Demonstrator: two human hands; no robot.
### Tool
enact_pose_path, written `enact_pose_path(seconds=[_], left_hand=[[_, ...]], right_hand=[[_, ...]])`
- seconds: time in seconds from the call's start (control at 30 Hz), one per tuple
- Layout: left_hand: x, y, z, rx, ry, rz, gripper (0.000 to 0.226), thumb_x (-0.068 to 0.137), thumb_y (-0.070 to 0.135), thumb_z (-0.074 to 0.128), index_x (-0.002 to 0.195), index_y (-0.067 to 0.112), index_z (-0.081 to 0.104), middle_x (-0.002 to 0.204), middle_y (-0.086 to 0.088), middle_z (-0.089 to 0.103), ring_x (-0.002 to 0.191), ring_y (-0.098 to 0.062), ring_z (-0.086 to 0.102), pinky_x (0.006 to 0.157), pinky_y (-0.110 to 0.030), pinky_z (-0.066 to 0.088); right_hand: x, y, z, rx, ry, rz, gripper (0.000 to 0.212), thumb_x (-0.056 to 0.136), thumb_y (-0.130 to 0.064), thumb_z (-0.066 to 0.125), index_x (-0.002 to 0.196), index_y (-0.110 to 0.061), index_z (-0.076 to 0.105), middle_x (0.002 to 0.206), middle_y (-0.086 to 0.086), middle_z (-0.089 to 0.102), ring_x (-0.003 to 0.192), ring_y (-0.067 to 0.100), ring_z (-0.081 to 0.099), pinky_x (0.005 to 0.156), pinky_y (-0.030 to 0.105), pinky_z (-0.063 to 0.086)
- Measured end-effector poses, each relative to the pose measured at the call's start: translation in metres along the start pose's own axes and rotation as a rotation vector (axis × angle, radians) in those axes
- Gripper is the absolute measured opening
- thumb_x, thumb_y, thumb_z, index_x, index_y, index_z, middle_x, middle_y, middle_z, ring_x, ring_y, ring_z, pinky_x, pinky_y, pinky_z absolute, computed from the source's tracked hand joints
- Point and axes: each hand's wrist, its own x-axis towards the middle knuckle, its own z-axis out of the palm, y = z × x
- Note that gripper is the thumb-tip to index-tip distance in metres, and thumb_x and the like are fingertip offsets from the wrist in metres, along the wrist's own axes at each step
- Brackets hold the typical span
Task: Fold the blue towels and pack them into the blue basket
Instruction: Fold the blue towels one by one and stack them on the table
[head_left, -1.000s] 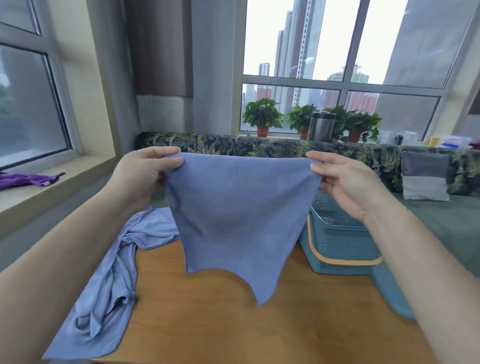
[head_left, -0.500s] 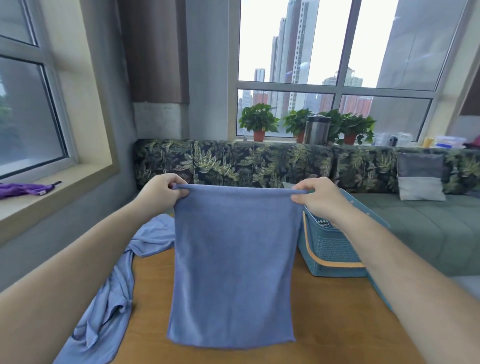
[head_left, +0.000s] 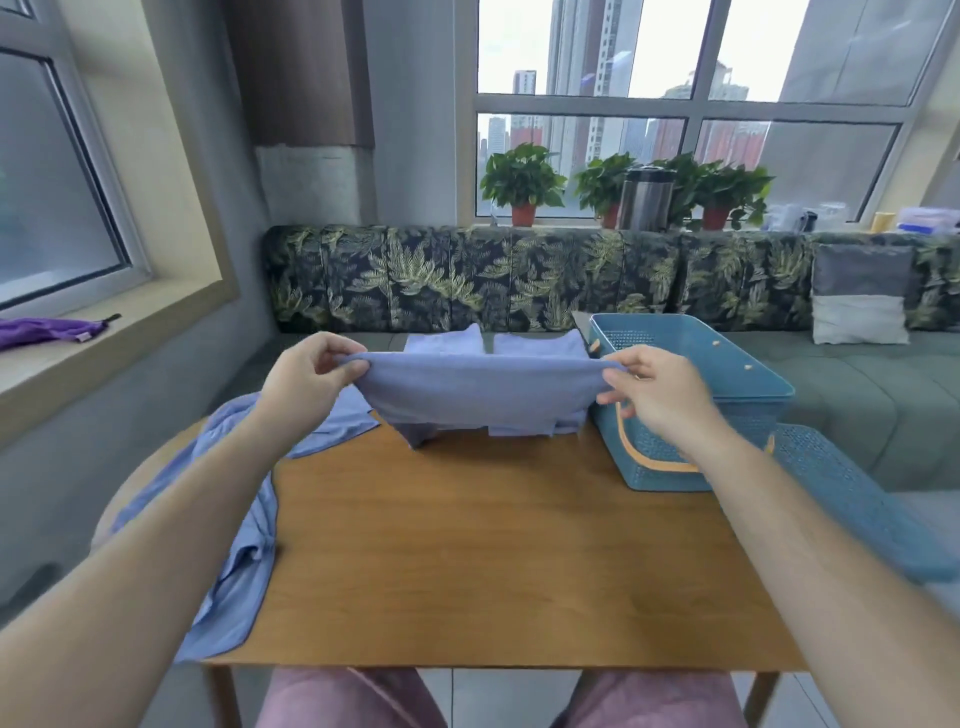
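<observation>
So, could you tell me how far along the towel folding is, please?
Possibly done: two folded-looking pieces lie behind the held towel. In hand: the left hand and right hand pinch its top corners. Left: that fold, the crumpled towel on the table, and packing; the basket looks empty.

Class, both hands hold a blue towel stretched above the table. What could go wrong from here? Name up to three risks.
1. The held towel, pinched by the left hand and right hand, sags onto the folded towels; lowering it may disturb them.
2. The loose towel droops off the table and might slide down.
3. The perforated lid seems to overhang the right edge; an elbow could knock it.
</observation>
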Motion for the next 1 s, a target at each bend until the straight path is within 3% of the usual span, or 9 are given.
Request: enact_pose_path(seconds=[0.13,0.23,0.4,0.57,0.63,0.7,0.77,0.87,1.0], left_hand=[[-0.063,-0.068,0.031,-0.014,-0.090,-0.136,0.012,0.090,0.013,0.072,0.092,0.025,0.068,0.088,0.005,0.070,0.082,-0.010,0.063,0.082,-0.031,0.052],[-0.109,-0.104,0.055,0.002,-0.160,-0.246,0.015,0.090,0.014,0.072,0.088,0.028,0.068,0.086,-0.003,0.069,0.081,-0.016,0.061,0.079,-0.036,0.052],[-0.145,-0.131,0.074,-0.051,-0.144,-0.304,0.016,0.093,0.020,0.070,0.088,0.034,0.065,0.091,0.007,0.070,0.085,-0.005,0.064,0.079,-0.017,0.048],[-0.155,-0.134,0.074,-0.132,-0.104,-0.314,0.004,0.095,0.025,0.067,0.096,0.026,0.071,0.097,0.002,0.073,0.090,-0.005,0.065,0.081,-0.015,0.047],[-0.157,-0.126,0.073,-0.120,-0.085,-0.289,0.023,0.099,0.031,0.060,0.087,0.015,0.072,0.084,0.002,0.071,0.078,0.000,0.061,0.074,-0.009,0.044],[-0.159,-0.122,0.071,-0.140,-0.124,-0.291,0.044,0.102,0.034,0.054,0.074,0.004,0.069,0.067,-0.005,0.067,0.068,-0.006,0.060,0.075,-0.017,0.046],[-0.160,-0.121,0.071,-0.077,-0.186,-0.284,0.039,0.099,0.035,0.060,0.072,0.008,0.068,0.059,-0.005,0.062,0.059,-0.012,0.058,0.071,-0.029,0.050],[-0.166,-0.123,0.080,0.289,-0.238,0.058,0.015,0.090,0.035,0.064,0.085,0.021,0.068,0.081,0.005,0.064,0.076,-0.016,0.060,0.076,-0.037,0.051],[-0.182,-0.121,0.107,0.502,-0.395,0.209,0.045,0.095,0.047,0.045,0.132,0.027,0.062,0.148,0.005,0.049,0.138,-0.019,0.044,0.111,-0.037,0.037]], right_hand=[[-0.054,0.078,0.028,-0.116,-0.097,0.078,0.015,0.096,-0.010,0.062,0.096,-0.021,0.071,0.073,0.000,0.072,0.057,0.008,0.067,0.052,0.018,0.040],[-0.093,0.123,0.048,-0.134,-0.143,0.152,0.015,0.096,-0.007,0.063,0.094,-0.020,0.070,0.068,-0.002,0.069,0.055,0.008,0.065,0.061,0.025,0.044],[-0.124,0.149,0.060,-0.071,-0.120,0.198,0.010,0.098,-0.011,0.062,0.104,-0.011,0.070,0.077,0.005,0.068,0.052,0.000,0.057,0.058,0.011,0.044],[-0.136,0.161,0.055,-0.043,-0.139,0.196,0.009,0.099,-0.023,0.062,0.099,-0.022,0.071,0.082,-0.001,0.070,0.063,0.002,0.057,0.070,0.022,0.046],[-0.136,0.159,0.054,-0.041,-0.136,0.227,0.028,0.101,-0.035,0.058,0.085,-0.020,0.074,0.076,-0.006,0.071,0.067,0.002,0.062,0.073,0.025,0.048],[-0.136,0.158,0.056,-0.020,-0.123,0.221,0.048,0.102,-0.040,0.055,0.066,-0.014,0.072,0.073,-0.004,0.074,0.074,0.006,0.068,0.081,0.032,0.052],[-0.137,0.159,0.061,-0.167,-0.085,0.069,0.050,0.101,-0.041,0.054,0.060,-0.015,0.068,0.069,-0.005,0.072,0.075,0.010,0.067,0.084,0.039,0.052],[-0.143,0.158,0.072,-0.476,-0.018,-0.242,0.032,0.095,-0.042,0.053,0.083,-0.019,0.072,0.089,-0.009,0.070,0.088,0.019,0.059,0.083,0.042,0.050],[-0.153,0.152,0.094,-0.705,-0.205,-0.254,0.050,0.098,-0.053,0.044,0.142,-0.031,0.055,0.156,-0.006,0.043,0.144,0.018,0.037,0.111,0.041,0.035]])
